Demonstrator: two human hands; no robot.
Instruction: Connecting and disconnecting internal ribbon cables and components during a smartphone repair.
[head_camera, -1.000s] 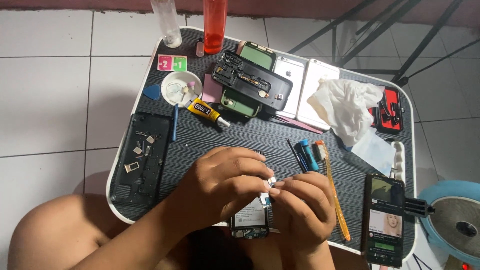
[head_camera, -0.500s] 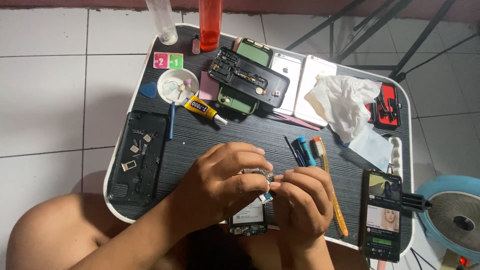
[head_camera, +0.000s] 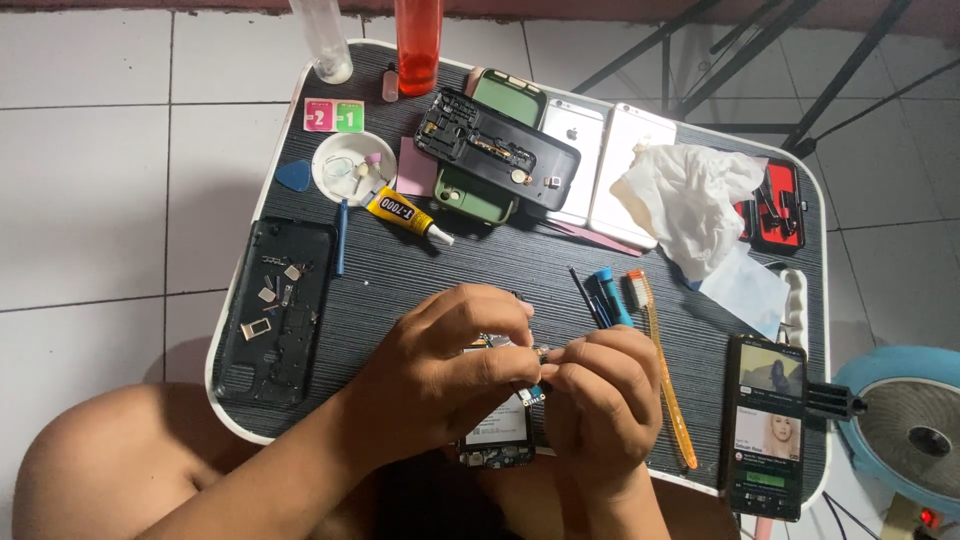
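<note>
We work over a dark ribbed table (head_camera: 480, 260), and everything else sits around the pinch at its near edge. Far to the right of our hands, off the table, stands a blue fan (head_camera: 915, 430). Up and to the right of the grip lies a crumpled white cloth (head_camera: 690, 205). To the left lies a black back cover (head_camera: 275, 310) with small loose parts resting in it. Straight beyond our fingers a black phone frame (head_camera: 497, 150) lies across a green case (head_camera: 480, 190) and two white phones (head_camera: 600, 165). Close on the right, a lit phone (head_camera: 765, 425) sits in a holder.

Right under the grip is the opened phone (head_camera: 497, 425), mostly covered by our hands, with only its lower half showing. Just right of the pinch lie an orange toothbrush (head_camera: 662, 375) and a blue-tipped tool (head_camera: 608, 297); a yellow glue tube (head_camera: 405, 215) and a white dish (head_camera: 352, 165) lie beyond the left hand.

Our left hand (head_camera: 450, 375) curls over the phone's top, fingers pressed together against those of the right hand (head_camera: 600, 405). Between both sets of fingertips we pinch a small metallic part (head_camera: 540, 354) — too small to name — directly above the phone.

To do this well, we judge — keep both wrists braced low, hold the part lightly, and keep it over the phone so a slip lands there and not on the floor.
</note>
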